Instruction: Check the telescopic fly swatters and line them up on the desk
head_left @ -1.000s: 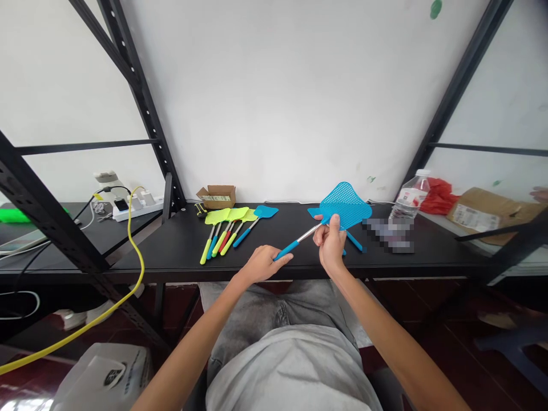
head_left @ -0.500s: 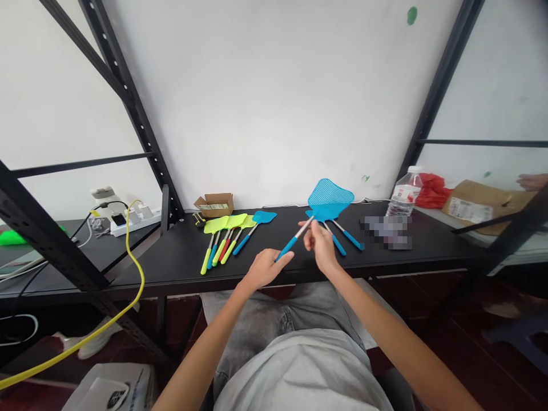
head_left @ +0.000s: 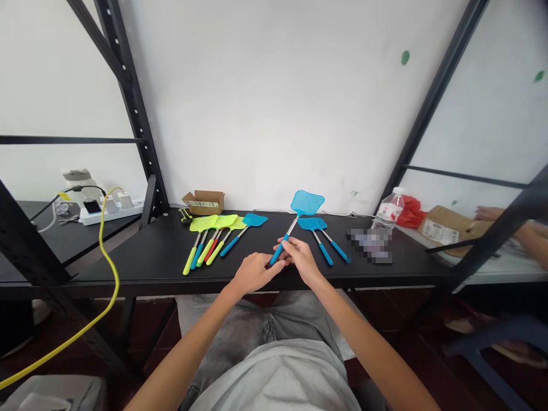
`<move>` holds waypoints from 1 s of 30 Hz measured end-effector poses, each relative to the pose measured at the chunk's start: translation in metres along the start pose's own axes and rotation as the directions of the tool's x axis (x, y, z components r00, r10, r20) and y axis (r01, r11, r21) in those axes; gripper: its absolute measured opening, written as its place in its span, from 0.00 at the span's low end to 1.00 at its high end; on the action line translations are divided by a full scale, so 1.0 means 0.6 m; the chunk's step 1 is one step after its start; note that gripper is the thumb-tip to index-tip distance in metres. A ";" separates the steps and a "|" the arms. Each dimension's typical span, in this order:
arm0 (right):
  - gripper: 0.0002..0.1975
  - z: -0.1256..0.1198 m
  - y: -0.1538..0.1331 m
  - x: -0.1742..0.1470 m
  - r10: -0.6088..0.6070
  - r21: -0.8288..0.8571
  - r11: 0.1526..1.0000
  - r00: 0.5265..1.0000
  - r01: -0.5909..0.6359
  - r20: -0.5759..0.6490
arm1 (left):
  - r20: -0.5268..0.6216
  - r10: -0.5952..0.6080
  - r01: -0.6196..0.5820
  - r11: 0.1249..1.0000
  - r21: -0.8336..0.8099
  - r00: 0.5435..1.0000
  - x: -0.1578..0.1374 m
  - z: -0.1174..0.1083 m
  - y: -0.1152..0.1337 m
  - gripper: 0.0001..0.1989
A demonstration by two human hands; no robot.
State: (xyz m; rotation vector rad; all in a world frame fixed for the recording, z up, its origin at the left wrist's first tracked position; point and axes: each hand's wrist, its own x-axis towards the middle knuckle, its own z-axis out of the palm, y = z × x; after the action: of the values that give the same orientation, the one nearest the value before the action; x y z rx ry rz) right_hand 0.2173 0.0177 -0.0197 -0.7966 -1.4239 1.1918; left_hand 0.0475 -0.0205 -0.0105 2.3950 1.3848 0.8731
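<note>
A blue fly swatter (head_left: 307, 203) with a silver rod and blue handle is held up above the table, its mesh head pointing away from me. My left hand (head_left: 256, 273) closes on the bottom end of the handle. Higher up the same handle, my right hand (head_left: 301, 260) grips with thumb and fingers. To the right, two blue fly swatters (head_left: 314, 224) lie with their heads overlapping. On the left is a row of several swatters with yellow-green heads (head_left: 204, 223), their handles green, blue and red. Beside that row lies another blue fly swatter (head_left: 255, 220).
Behind the row stands an open cardboard box (head_left: 204, 202). A water bottle (head_left: 389, 207) and a red plastic bag (head_left: 410, 211) are at the right, near a brown package (head_left: 445, 228). Black rack posts (head_left: 139, 114) flank the table (head_left: 148, 251). A yellow cable (head_left: 112, 268) hangs left. Another person's arm (head_left: 528, 242) shows far right.
My right hand has moved down from the silver rod to the blue handle, near my left hand. The held swatter now looks shorter and stands steeper. The view has shifted slightly.
</note>
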 end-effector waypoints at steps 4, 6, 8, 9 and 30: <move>0.24 -0.051 -0.015 0.016 -0.039 -0.193 0.981 0.988 0.010 -0.150 | -0.013 0.008 -0.008 1.000 0.001 1.000 -0.004 -0.001 0.002 0.24; 0.24 -0.085 -0.027 0.022 -0.099 -0.414 0.910 0.971 0.001 -0.216 | -0.017 0.015 -0.015 1.000 -0.005 1.000 -0.005 0.000 0.000 0.24; 0.23 -0.116 -0.042 0.027 -0.162 -0.658 0.752 0.955 -0.045 -0.250 | -0.022 0.018 -0.018 1.000 -0.007 1.000 -0.005 0.002 -0.004 0.23; 0.21 -0.129 -0.048 0.029 -0.183 -0.754 0.653 0.950 -0.074 -0.252 | -0.025 0.018 -0.018 1.000 -0.006 1.000 -0.005 0.003 -0.006 0.23; 0.16 -0.124 -0.020 0.048 -0.049 -0.963 -0.094 0.967 -0.252 -0.249 | -0.056 0.061 -0.062 0.998 -0.010 0.997 -0.007 0.009 -0.018 0.23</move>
State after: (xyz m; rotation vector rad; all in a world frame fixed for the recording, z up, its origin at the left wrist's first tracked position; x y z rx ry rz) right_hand 0.2845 0.0592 -0.0045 -2.0618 -1.9879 -0.2911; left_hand 0.0417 -0.0183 -0.0216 2.4337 1.3275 0.9673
